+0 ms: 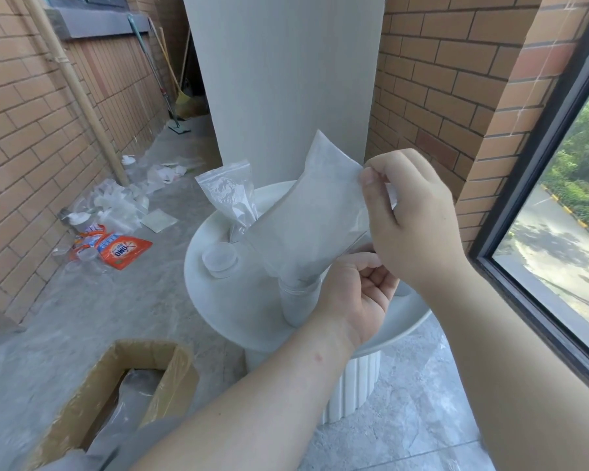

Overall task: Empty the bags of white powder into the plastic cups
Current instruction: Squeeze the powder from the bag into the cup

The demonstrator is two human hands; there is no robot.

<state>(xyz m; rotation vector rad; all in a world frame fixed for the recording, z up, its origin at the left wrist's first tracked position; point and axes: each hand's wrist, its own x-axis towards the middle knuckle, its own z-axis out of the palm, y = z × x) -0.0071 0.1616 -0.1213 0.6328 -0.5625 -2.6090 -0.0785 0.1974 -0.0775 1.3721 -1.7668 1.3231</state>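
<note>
At lower left an open cardboard box (116,385), cut off by the frame edge, holds crumpled clear plastic that is hard to make out. At centre a round white table (238,311) carries the task's things. A translucent bag of white powder (306,219) tilts above it, its lower end in the mouth of a plastic cup (298,304) half hidden by the left hand (357,294). The right hand (412,219) pinches the bag's upper edge and the left hand pinches its lower corner. Behind stands a smaller zip bag (227,195), its base hidden.
</note>
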